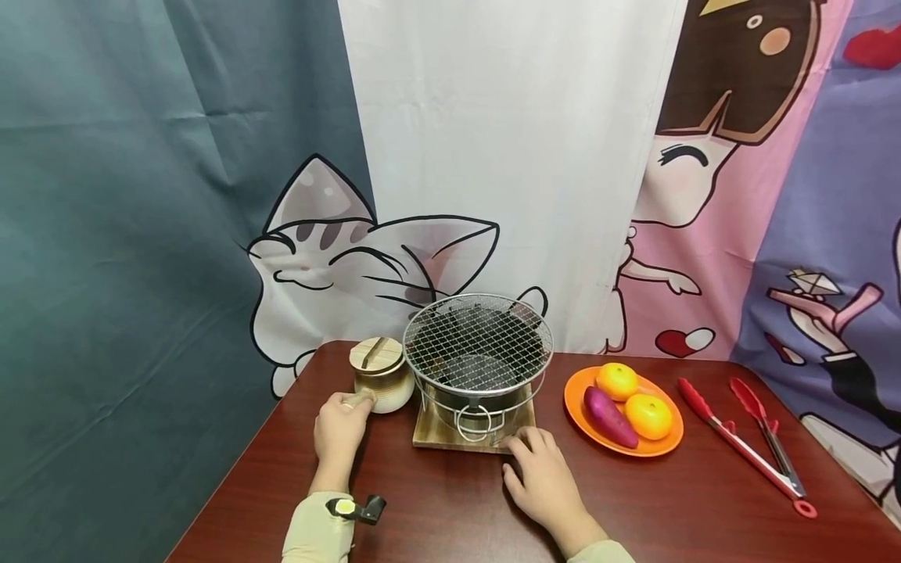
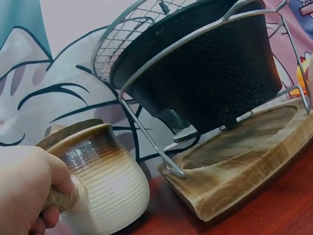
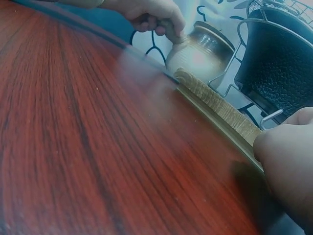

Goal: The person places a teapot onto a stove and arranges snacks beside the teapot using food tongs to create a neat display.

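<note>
On the left of the table stands a ceramic pot (image 1: 385, 385) with a brown-to-cream glaze and a wooden lid (image 1: 376, 354). My left hand (image 1: 340, 426) grips its side handle (image 2: 61, 199), fingers wrapped round it. Beside the pot, a black charcoal grill (image 2: 210, 63) in a wire stand (image 1: 517, 399) carries a round mesh grate (image 1: 479, 344). The stand's feet are on a wooden board (image 2: 234, 166). My right hand (image 1: 545, 477) lies at the board's front right corner, fingers loosely bent against the edge and thumb apart; its fingertips are partly hidden.
To the right is an orange plate (image 1: 619, 449) with two orange fruits (image 1: 647, 416) and a purple sweet potato (image 1: 609, 417). Red-tipped tongs (image 1: 756, 457) lie spread near the right edge of the table (image 1: 436, 508). A printed cartoon curtain (image 1: 514, 156) hangs behind.
</note>
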A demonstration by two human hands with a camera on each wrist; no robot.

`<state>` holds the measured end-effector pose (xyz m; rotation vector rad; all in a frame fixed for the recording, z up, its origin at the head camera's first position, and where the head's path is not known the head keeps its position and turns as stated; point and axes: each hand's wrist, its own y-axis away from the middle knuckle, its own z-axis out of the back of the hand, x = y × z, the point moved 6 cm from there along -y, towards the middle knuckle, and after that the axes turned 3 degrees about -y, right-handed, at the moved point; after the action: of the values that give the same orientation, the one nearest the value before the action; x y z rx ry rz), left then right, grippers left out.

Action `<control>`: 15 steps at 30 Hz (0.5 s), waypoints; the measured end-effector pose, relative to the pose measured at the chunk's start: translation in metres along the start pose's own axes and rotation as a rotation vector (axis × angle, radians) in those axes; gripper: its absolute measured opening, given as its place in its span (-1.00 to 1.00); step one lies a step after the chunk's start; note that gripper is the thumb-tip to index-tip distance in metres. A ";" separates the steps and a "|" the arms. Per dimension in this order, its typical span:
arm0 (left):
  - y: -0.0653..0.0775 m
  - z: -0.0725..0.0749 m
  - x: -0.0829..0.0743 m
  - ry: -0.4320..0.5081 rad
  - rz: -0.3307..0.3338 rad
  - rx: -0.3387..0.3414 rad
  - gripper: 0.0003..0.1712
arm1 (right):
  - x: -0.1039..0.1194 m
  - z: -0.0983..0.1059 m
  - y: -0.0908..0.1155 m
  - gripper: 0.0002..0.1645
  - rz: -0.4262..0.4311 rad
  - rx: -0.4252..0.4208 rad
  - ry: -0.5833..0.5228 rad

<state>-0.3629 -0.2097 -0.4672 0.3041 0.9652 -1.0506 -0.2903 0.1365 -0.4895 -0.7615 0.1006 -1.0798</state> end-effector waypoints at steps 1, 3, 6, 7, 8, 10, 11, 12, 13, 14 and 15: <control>-0.001 0.002 -0.002 0.001 -0.005 -0.005 -0.55 | 0.000 0.000 0.000 -0.66 -0.001 -0.002 0.001; -0.003 0.006 -0.005 0.005 -0.013 -0.013 -0.55 | -0.001 0.000 0.000 -0.65 -0.002 -0.005 0.000; -0.006 0.015 -0.011 -0.004 -0.030 -0.031 -0.56 | -0.001 -0.001 -0.001 -0.65 0.000 -0.009 -0.003; -0.007 0.019 -0.012 -0.010 -0.035 -0.036 -0.56 | -0.001 -0.001 -0.001 -0.65 0.002 -0.010 -0.001; -0.008 0.022 -0.014 -0.015 -0.039 -0.039 -0.56 | -0.001 -0.002 -0.001 -0.65 0.004 -0.009 -0.002; -0.009 0.029 -0.017 -0.026 -0.045 -0.040 -0.56 | -0.001 -0.003 -0.001 -0.65 0.010 -0.009 -0.001; -0.009 0.032 -0.018 -0.030 -0.046 -0.036 -0.56 | -0.001 -0.003 -0.001 -0.65 0.013 -0.010 0.001; -0.010 0.035 -0.020 -0.033 -0.047 -0.029 -0.55 | -0.001 -0.004 0.000 -0.65 0.015 -0.013 0.001; -0.010 0.037 -0.021 -0.034 -0.047 -0.021 -0.55 | -0.002 -0.004 0.000 -0.65 0.017 -0.017 0.002; -0.011 0.038 -0.022 -0.034 -0.047 -0.012 -0.54 | -0.002 -0.003 0.001 -0.65 0.020 -0.022 0.001; -0.011 0.039 -0.024 -0.034 -0.048 -0.002 -0.54 | -0.003 -0.003 0.001 -0.64 0.022 -0.028 0.002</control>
<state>-0.3552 -0.2259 -0.4237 0.2619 0.9472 -1.0951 -0.2919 0.1375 -0.4932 -0.7831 0.1257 -1.0597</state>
